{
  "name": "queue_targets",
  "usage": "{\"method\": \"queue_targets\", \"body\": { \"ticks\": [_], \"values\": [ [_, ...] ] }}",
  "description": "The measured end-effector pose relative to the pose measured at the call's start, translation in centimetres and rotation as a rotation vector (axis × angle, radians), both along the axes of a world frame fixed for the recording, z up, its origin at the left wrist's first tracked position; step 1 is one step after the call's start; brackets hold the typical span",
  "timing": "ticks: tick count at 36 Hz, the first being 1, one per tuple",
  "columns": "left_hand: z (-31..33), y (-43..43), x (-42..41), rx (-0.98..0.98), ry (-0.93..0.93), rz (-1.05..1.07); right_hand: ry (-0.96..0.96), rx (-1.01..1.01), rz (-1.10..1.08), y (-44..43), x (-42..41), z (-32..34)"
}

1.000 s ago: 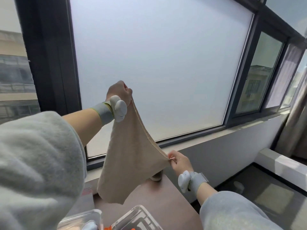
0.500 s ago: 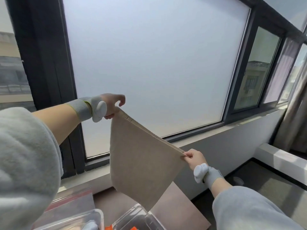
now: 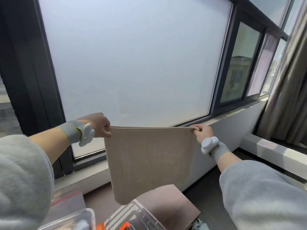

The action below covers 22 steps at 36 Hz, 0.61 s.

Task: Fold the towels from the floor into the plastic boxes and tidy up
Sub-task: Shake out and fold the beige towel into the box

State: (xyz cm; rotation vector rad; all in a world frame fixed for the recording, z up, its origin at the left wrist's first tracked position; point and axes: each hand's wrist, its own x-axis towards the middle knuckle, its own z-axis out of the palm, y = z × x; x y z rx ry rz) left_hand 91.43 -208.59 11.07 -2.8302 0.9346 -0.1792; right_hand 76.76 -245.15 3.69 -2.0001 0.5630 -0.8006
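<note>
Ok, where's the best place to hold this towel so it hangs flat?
The two top corners, one from each side, as the left hand and right hand pinch them now: the towel hangs flat with its top edge taut and level.

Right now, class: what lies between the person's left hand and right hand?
In the head view, the beige towel spans that stretch: the left hand and right hand each pinch a top corner, its edge stretched level between them.

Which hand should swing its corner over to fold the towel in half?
Probably the right hand. Both hands pinch top corners of the towel, but the left hand is above the boxes, so it can hold steady there.
</note>
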Motion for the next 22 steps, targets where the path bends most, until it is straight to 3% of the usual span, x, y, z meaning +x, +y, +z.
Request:
{"method": "queue_targets", "body": {
  "ticks": [2,7,13,15,22],
  "values": [
    [-0.4,-0.5,0.2,-0.108,0.003,0.015,0.002,0.035,-0.034,-0.2,-0.3,-0.4],
    [-0.7,-1.5,0.3,-0.615,0.147,0.074,0.099,0.119,-0.079,-1.0,-0.7,-0.7],
    [-1.0,-2.1,0.0,-0.841,0.232,0.001,0.089,0.14,-0.103,-1.7,-1.0,-1.0],
    [-1.1,-2.0,-0.1,-0.879,0.272,-0.019,0.072,0.138,-0.111,-1.9,-1.1,-1.1],
    [-2.4,-2.2,-0.1,-0.644,0.307,0.077,0.106,0.132,-0.102,-1.4,-1.4,-2.1]
  ]
}}
